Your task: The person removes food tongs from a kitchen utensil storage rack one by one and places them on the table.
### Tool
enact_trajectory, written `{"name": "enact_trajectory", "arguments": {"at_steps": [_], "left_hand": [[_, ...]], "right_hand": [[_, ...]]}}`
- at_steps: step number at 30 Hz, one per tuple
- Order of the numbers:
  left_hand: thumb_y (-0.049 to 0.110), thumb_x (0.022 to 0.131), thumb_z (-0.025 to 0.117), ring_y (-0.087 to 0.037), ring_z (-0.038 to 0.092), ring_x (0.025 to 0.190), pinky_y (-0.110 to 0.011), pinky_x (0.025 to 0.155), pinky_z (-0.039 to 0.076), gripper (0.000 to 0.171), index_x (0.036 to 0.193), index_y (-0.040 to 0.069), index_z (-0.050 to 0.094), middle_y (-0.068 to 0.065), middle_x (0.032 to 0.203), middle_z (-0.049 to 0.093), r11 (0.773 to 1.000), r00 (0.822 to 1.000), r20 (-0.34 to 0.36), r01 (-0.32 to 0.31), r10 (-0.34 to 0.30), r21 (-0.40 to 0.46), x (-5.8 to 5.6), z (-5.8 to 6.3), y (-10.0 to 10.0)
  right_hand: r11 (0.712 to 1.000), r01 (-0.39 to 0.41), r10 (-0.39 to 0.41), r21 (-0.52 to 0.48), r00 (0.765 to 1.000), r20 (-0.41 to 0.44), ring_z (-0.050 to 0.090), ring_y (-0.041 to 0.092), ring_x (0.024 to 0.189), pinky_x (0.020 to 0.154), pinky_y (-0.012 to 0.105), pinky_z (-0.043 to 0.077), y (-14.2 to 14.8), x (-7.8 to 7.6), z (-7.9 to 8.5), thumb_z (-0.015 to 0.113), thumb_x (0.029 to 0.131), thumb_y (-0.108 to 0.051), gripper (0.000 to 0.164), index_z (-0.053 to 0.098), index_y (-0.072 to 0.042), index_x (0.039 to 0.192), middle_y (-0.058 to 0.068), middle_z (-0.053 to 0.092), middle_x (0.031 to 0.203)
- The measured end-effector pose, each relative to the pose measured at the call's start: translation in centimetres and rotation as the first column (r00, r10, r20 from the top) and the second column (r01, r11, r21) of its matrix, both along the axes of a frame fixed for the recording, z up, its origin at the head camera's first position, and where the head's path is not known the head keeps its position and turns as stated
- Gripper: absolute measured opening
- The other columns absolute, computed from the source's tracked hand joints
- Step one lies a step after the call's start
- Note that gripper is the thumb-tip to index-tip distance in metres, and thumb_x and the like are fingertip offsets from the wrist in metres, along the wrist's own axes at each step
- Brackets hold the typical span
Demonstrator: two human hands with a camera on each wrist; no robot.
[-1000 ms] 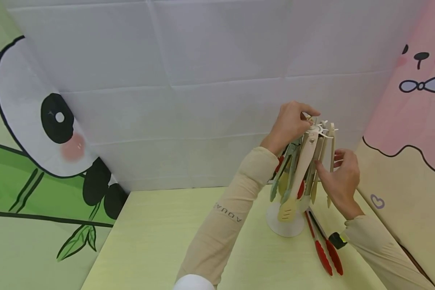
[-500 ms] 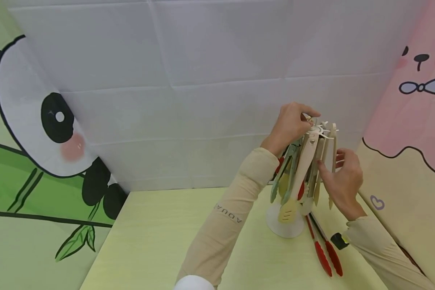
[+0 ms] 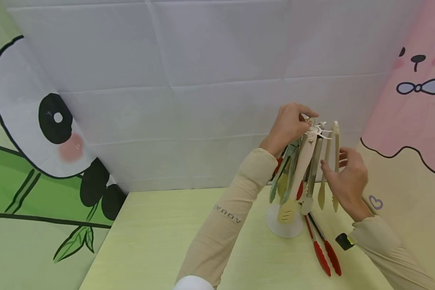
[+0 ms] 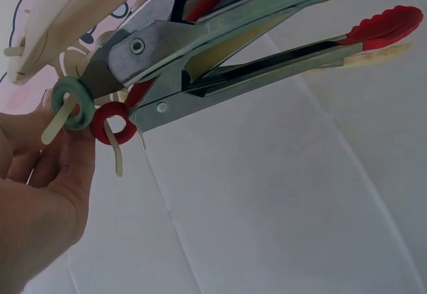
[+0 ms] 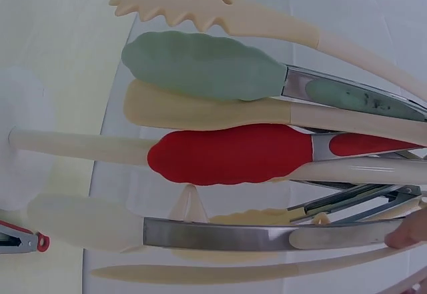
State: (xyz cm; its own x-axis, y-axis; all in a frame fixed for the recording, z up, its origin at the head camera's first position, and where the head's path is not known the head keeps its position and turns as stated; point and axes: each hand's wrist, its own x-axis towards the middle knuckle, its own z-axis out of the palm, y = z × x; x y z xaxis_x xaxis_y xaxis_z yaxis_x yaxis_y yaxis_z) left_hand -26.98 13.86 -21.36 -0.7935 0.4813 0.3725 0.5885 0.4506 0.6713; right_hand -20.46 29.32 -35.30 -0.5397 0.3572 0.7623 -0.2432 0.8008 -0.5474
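My left hand (image 3: pixel 290 123) grips the top of a white utensil rack, whose round base (image 3: pixel 272 225) stands on the table. Its hooks carry green-tipped tongs (image 4: pixel 287 1), red-tipped tongs (image 5: pixel 230 155), white-tipped tongs (image 5: pixel 83 222), a slotted turner (image 3: pixel 287 211) and a pasta server (image 5: pixel 200 7). At the rack's right side my right hand (image 3: pixel 348 177) holds a long cream two-armed utensil that looks like tongs (image 3: pixel 336 131), between thumb and fingers. Only a fingertip (image 5: pixel 403 231) shows in the right wrist view, near a thin cream arm seen edge-on.
Another pair of red-tipped tongs (image 3: pixel 322 253) lies in front of the rack on the pale yellow table (image 3: pixel 166 233). Behind rises a white cloth wall (image 3: pixel 203 108); printed cartoon walls stand left and right. A small black object (image 3: pixel 344 241) shows beside the right wrist.
My right hand has shifted to the right and slightly toward me, and the cream tongs have come away from the rack with it. My left hand stays on the rack's top.
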Motion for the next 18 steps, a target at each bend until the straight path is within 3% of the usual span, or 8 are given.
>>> {"name": "enact_trajectory", "arguments": {"at_steps": [18], "left_hand": [[-0.002,0.089,0.057,-0.01,0.047,0.058,-0.02,0.047,0.035,0.031,0.109,0.016,0.073,0.003,0.115,0.064,1.0,1.0,0.013,0.004,-0.004,0.004,0.2,0.1,0.0]], "right_hand": [[1.0,-0.027,0.026,0.014,0.997,0.072,0.056,0.039,0.082,0.061,0.04,0.036,1.2,1.4,0.7,0.074,0.076,-0.011,0.046,0.056,0.009,0.114,0.026,0.054,0.097]]}}
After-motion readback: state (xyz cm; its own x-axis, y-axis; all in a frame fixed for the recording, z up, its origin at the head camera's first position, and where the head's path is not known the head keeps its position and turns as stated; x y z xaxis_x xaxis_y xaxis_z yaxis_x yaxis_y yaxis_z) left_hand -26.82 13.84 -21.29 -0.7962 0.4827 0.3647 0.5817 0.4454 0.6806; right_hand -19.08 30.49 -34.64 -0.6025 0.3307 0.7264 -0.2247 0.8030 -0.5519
